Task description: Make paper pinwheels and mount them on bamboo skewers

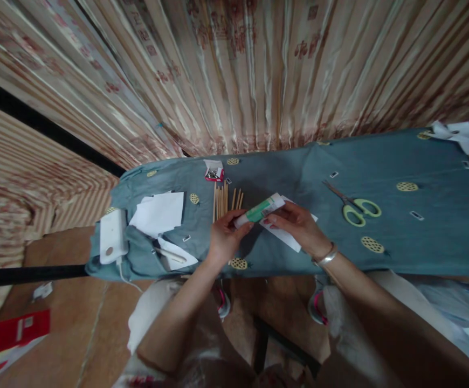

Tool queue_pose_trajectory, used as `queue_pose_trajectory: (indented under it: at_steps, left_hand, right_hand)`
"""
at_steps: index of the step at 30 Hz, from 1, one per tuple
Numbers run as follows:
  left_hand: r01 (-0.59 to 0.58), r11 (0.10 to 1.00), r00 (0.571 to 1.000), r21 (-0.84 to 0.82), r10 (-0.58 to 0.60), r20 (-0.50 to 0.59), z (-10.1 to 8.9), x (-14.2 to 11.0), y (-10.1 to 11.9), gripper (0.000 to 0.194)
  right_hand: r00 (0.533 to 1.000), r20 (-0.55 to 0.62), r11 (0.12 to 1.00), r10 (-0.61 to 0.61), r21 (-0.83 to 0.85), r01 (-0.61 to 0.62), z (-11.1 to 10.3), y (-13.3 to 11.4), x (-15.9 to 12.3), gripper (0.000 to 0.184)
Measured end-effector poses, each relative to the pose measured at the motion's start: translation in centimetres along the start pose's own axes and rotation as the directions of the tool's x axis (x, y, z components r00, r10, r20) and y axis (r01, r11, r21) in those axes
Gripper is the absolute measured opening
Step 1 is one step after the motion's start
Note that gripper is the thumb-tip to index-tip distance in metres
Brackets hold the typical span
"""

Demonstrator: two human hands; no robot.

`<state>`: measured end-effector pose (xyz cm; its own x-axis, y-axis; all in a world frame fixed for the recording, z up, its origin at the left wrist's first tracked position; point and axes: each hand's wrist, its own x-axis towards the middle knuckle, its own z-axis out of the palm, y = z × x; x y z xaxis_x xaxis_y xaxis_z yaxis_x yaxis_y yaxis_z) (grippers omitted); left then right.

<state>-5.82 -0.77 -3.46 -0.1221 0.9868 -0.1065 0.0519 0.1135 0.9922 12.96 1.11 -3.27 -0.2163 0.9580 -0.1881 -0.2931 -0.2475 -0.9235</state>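
Observation:
Both my hands are at a green-and-white glue stick (261, 209) held tilted above the table. My left hand (226, 234) is closed around its lower left end. At its upper right end are the curled fingers of my right hand (299, 226), which wears a silver bangle. A white sheet of paper (285, 237) lies under the right hand, partly hidden by it. Several thin wooden sticks (221, 202) lie just beyond my left hand. Scissors with light green handles (356, 210) rest to the right, their blades pointing away and left.
A small red box of metal pins (214, 171) stands open at the back. On the left are white paper squares (161, 210), a folded white piece (173, 256) and a white power strip (112, 237) with its cable. A white paper pinwheel (459, 134) on a stick lies far right.

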Motion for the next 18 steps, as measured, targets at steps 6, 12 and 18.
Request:
queue_pose_trajectory:
  at_steps: [6, 12, 18]
  left_hand:
    - [-0.061, 0.965, 0.938, 0.253, 0.142, -0.316, -6.3, 1.6, -0.1, 0.031]
    - [0.093, 0.803, 0.911, 0.589, 0.17, -0.375, -9.4, 1.6, -0.8, 0.032]
    - [0.042, 0.554, 0.947, 0.831, 0.243, -0.21, -9.5, 0.8, -1.1, 0.025]
  right_hand:
    - [0.998, -0.045, 0.993, -0.038, -0.117, 0.033, -2.0, -1.2, -0.7, 0.036]
    - [0.994, -0.076, 0.983, -0.081, -0.171, 0.067, -3.1, -1.6, -1.1, 0.035]
    - [0.995, -0.061, 0.979, -0.079, -0.194, 0.066, -3.2, -1.7, -1.3, 0.035]
